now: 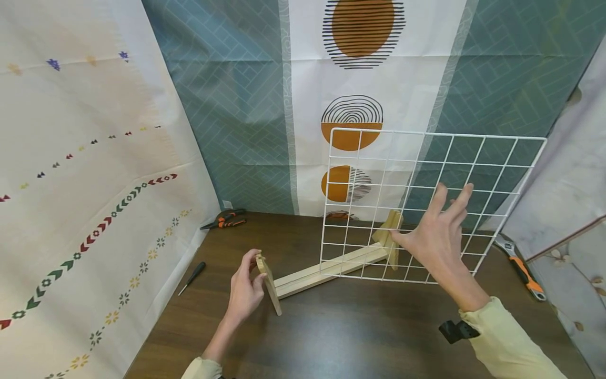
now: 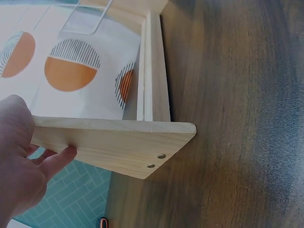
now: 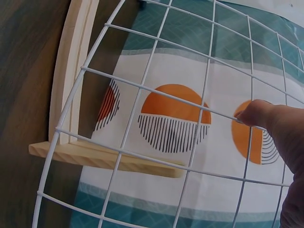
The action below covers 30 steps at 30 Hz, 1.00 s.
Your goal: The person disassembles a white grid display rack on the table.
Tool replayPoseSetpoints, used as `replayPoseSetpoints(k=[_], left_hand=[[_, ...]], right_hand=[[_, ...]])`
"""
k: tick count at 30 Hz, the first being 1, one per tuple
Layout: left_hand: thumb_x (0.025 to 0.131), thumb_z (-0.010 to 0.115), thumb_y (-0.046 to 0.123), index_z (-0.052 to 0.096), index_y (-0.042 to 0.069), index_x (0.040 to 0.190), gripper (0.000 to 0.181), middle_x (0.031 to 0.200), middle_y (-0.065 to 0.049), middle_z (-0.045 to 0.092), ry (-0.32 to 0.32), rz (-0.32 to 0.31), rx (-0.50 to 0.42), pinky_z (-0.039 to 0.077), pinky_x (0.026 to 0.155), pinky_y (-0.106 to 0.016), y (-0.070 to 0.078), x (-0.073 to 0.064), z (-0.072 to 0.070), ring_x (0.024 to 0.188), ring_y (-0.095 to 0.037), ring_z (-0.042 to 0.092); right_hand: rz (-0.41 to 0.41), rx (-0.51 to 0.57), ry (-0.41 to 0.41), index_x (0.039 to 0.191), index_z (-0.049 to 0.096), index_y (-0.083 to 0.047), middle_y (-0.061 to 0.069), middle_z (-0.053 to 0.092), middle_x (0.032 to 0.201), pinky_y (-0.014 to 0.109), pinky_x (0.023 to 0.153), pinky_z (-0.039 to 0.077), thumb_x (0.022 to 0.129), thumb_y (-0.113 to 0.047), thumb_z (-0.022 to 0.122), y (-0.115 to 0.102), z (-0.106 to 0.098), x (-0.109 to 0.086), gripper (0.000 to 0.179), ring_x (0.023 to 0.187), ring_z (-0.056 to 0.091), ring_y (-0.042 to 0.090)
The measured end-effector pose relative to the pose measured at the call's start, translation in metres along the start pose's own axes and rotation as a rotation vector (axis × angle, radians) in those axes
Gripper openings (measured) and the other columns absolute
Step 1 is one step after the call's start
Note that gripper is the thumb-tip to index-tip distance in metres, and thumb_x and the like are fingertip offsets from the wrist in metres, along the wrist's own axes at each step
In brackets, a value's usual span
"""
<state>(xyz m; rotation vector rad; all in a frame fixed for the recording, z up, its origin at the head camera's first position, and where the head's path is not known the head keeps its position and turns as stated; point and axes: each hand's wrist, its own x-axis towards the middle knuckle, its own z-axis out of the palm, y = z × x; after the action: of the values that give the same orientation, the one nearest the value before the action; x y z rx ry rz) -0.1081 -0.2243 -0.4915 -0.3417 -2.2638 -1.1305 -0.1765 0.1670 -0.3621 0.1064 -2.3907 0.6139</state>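
Note:
A wooden stand [image 1: 331, 267] lies slantwise on the table, two long rails joining upright end boards. My left hand [image 1: 245, 292] grips the upper part of its near-left end board [image 1: 270, 288], thumb and fingers on opposite faces. Two metal screw heads show low on that board [image 2: 114, 142] in the left wrist view. My right hand [image 1: 437, 237] holds a white wire grid panel [image 1: 402, 132] upright, fingers spread across the wires. Its thumb presses by a wire crossing in the right wrist view. Behind the grid [image 3: 140, 87] is the stand's other end board [image 3: 104, 158].
Orange-and-black pliers [image 1: 226, 219] lie at the back left, with a black-handled screwdriver [image 1: 193, 275] nearer on that side. An adjustable wrench [image 1: 523, 271] lies along the right edge. Patterned cloth [image 1: 227, 105] encloses the dark wooden table [image 1: 331, 331] behind and at both sides.

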Motion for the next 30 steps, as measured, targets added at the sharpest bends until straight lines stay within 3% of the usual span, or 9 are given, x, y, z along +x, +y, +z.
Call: replayPoseSetpoints(k=[4, 7, 11, 15, 30], left_hand=[[0.071, 0.069, -0.029, 0.05, 0.001, 0.132, 0.071, 0.109, -0.022, 0.063, 0.008, 0.009, -0.004, 0.056, 0.076, -0.054, 0.001, -0.002, 0.0, 0.107, -0.042, 0.065], [0.071, 0.069, -0.029, 0.05, 0.0, 0.132, 0.07, 0.109, -0.024, 0.063, 0.012, 0.006, -0.008, 0.058, 0.061, -0.041, 0.002, -0.003, -0.001, 0.107, -0.043, 0.065], [0.071, 0.071, -0.027, 0.05, 0.001, 0.132, 0.07, 0.109, -0.022, 0.064, 0.012, -0.001, 0.012, 0.041, 0.045, -0.023, 0.002, -0.005, -0.002, 0.106, -0.042, 0.065], [0.071, 0.072, -0.026, 0.049, 0.003, 0.132, 0.071, 0.109, -0.021, 0.064, 0.014, -0.004, 0.028, 0.03, 0.04, -0.018, 0.002, -0.008, -0.003, 0.106, -0.043, 0.065], [0.069, 0.073, -0.027, 0.051, 0.002, 0.131, 0.072, 0.106, -0.02, 0.064, 0.054, 0.021, 0.048, 0.041, 0.045, -0.017, 0.003, -0.014, -0.005, 0.104, -0.04, 0.066]], right_hand=[[0.008, -0.006, -0.01, 0.149, 0.015, 0.005, 0.031, -0.015, 0.158, 0.066, 0.06, 0.049, 0.049, -0.028, 0.099, 0.0, 0.001, -0.001, 0.135, 0.118, 0.031, 0.066], [0.014, -0.005, -0.023, 0.15, 0.014, 0.004, 0.03, -0.016, 0.158, 0.065, 0.059, 0.05, 0.049, -0.03, 0.1, 0.0, 0.001, -0.002, 0.137, 0.117, 0.031, 0.065], [0.012, -0.006, -0.03, 0.151, 0.013, 0.004, 0.031, -0.016, 0.158, 0.065, 0.06, 0.05, 0.049, -0.032, 0.1, 0.001, 0.002, -0.003, 0.139, 0.116, 0.032, 0.066], [0.009, -0.013, -0.027, 0.151, 0.013, 0.005, 0.032, -0.014, 0.158, 0.066, 0.061, 0.05, 0.049, -0.031, 0.1, 0.002, 0.003, -0.004, 0.139, 0.116, 0.032, 0.066], [0.046, -0.017, -0.073, 0.152, 0.011, 0.003, 0.028, -0.02, 0.158, 0.064, 0.06, 0.05, 0.051, -0.036, 0.099, 0.003, 0.005, -0.006, 0.139, 0.116, 0.032, 0.065]])
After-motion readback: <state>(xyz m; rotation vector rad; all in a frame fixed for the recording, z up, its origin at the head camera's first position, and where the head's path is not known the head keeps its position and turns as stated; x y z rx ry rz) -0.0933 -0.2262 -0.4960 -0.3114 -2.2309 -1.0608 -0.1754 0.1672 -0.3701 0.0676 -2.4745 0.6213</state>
